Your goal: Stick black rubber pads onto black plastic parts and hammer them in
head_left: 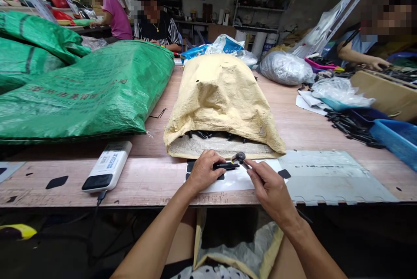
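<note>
My left hand [207, 169] is closed around a slim black pen-like piece [227, 165] lying almost level, its tip pointing right. My right hand [269, 186] pinches the thin metal shank of a small tool with a dark round head [240, 156]. That head is close above the black piece; whether they touch I cannot tell. Beneath both hands lies a white sheet [241, 183] with black patches. Just beyond them a yellow woven sack [224, 92] lies with its mouth toward me, black pieces showing inside. Another open yellow sack [269, 257] is on my lap.
Green sacks [97, 88] fill the left, with a white power bank [107, 166] and its cable in front. A grey mat [335, 175], loose black pieces [352, 129] and a blue bin [397, 138] lie right. Co-workers sit at the back and at right.
</note>
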Demonstrator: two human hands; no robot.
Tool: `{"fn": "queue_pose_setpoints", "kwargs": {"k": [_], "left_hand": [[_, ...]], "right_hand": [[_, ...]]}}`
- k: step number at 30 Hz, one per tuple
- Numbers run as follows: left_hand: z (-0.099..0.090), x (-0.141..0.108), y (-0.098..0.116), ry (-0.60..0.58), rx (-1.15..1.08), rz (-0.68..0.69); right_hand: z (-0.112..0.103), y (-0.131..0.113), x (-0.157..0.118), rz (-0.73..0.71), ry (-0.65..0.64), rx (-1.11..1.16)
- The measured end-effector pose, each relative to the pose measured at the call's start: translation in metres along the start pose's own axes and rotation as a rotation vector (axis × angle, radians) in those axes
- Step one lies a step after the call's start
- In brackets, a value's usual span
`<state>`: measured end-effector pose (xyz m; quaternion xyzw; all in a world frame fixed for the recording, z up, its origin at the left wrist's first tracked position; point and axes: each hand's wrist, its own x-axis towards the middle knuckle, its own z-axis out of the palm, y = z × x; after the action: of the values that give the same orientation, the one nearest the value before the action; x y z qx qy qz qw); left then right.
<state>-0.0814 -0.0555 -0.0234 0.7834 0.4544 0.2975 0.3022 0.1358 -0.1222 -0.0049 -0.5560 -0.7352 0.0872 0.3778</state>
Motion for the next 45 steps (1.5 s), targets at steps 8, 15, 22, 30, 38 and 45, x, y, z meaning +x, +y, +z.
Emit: {"fn": "queue_pose_setpoints", "kwargs": {"k": [8, 15, 22, 30, 38, 45], "left_hand": [[0.001, 0.000, -0.001, 0.005, -0.001, -0.003], [0.000, 0.000, -0.003, 0.006, 0.011, 0.011], [0.000, 0.000, -0.002, 0.017, 0.008, 0.007], [0.001, 0.001, -0.004, 0.032, 0.026, -0.001], [-0.002, -0.001, 0.001, 0.033, -0.010, -0.008], [-0.001, 0.000, -0.002, 0.044, -0.025, 0.008]], "right_hand": [[0.005, -0.009, -0.006, -0.047, 0.004, -0.118], [0.010, -0.020, -0.001, -0.093, 0.039, -0.074], [0.016, -0.015, 0.005, -0.076, -0.053, -0.125], [0.002, 0.053, 0.031, 0.011, 0.045, -0.347], [0.017, 0.079, 0.023, -0.038, 0.069, -0.424], [0.016, 0.075, 0.024, -0.022, 0.054, -0.445]]}}
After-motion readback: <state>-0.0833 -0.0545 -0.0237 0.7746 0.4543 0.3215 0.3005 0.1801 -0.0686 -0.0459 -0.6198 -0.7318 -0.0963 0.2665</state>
